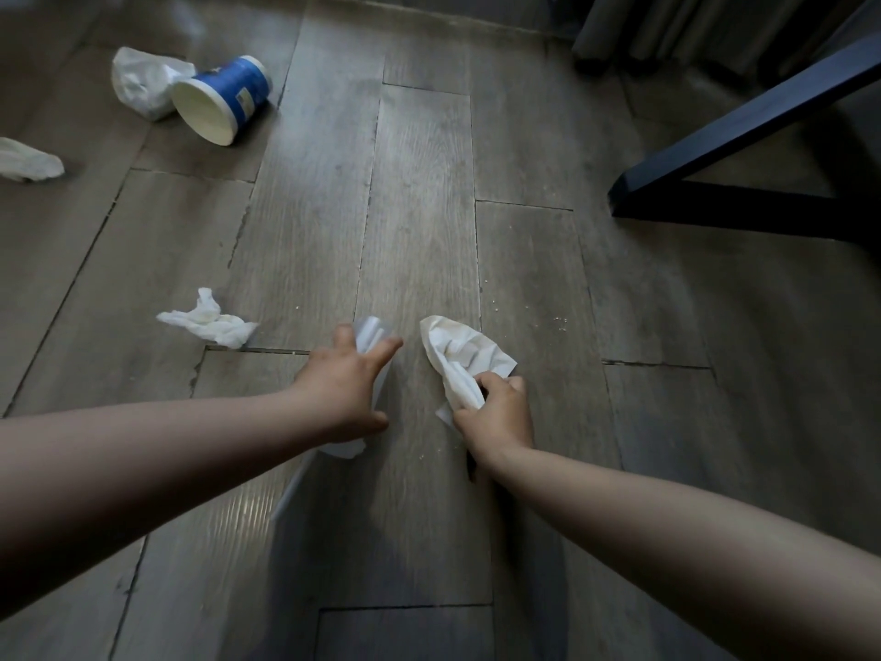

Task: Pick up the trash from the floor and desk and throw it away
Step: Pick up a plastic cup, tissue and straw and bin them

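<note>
Right grip [496, 412] is clutching a crumpled napkin [465, 355] low over the floor [419, 207], well right of the tipped blue tub [224, 95] and nearer the camera. Left grip [343, 388] is spreading wide over a white wrapper [369, 332]; cannot tell whether it is holding it.

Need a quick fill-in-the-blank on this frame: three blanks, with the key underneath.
1. The crumpled paper is gripped by the person's ____ hand.
2. The blue cup lies on its ____.
3. The tissue lies loose on the ____.
Missing words: right; side; floor.
</note>
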Demonstrator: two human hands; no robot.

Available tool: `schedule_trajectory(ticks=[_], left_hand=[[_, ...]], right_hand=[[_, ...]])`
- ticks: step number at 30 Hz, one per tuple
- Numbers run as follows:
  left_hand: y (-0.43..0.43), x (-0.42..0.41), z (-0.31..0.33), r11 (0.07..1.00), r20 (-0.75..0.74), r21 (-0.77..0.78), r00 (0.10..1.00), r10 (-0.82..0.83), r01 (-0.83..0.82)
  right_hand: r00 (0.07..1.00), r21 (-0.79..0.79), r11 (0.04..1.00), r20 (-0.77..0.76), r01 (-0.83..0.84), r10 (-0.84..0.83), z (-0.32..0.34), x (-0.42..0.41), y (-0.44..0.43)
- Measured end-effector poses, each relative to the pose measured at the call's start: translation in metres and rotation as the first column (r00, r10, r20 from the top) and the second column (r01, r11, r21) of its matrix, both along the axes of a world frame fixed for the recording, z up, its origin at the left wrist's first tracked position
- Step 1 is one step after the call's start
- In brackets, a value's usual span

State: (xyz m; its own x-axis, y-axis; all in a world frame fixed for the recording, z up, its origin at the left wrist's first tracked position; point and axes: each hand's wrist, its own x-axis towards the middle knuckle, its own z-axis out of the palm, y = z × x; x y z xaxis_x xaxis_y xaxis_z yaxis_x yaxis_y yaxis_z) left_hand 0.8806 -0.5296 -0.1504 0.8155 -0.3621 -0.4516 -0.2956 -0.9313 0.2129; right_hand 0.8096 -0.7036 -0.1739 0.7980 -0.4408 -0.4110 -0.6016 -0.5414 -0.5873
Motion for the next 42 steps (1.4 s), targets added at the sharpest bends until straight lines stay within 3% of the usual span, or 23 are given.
schedule_trajectory(ticks=[7,11,20,24,28,34,42], left_hand=[[0.002,0.002,-0.001,1.000,-0.023,-0.025,1.000,0.003,-0.004],[0.007,0.001,0.006,0.993,-0.095,-0.113,0.995,0.026,-0.036],[0.008,0.001,0.037,0.956,-0.219,-0.274,0.975,0.041,-0.102],[-0.007,0.020,0.057,0.947,-0.187,-0.285,0.978,0.093,-0.145],[-0.015,0.016,0.086,0.941,-0.257,-0.253,0.953,0.160,-0.226],[-0.016,-0.003,0.201,0.948,-0.289,-0.214,0.942,0.169,-0.236],[-0.057,0.000,0.450,0.946,-0.251,-0.294,0.966,0.062,-0.138]], right_hand=[[0.999,0.024,1.000,0.037,-0.002,0.001,0.002,-0.008,-0.019],[0.995,0.062,0.997,0.091,0.040,-0.046,0.015,-0.017,-0.032],[0.939,0.230,0.944,0.195,0.237,-0.283,0.065,-0.020,-0.069],[0.913,0.274,0.899,0.133,0.341,-0.387,0.086,-0.023,-0.085],[0.888,0.266,0.866,0.066,0.424,-0.455,0.113,-0.035,-0.086],[0.848,0.253,0.823,0.017,0.509,-0.530,0.220,-0.058,-0.075],[0.833,0.290,0.822,0.121,0.490,-0.539,0.468,-0.053,-0.086]])
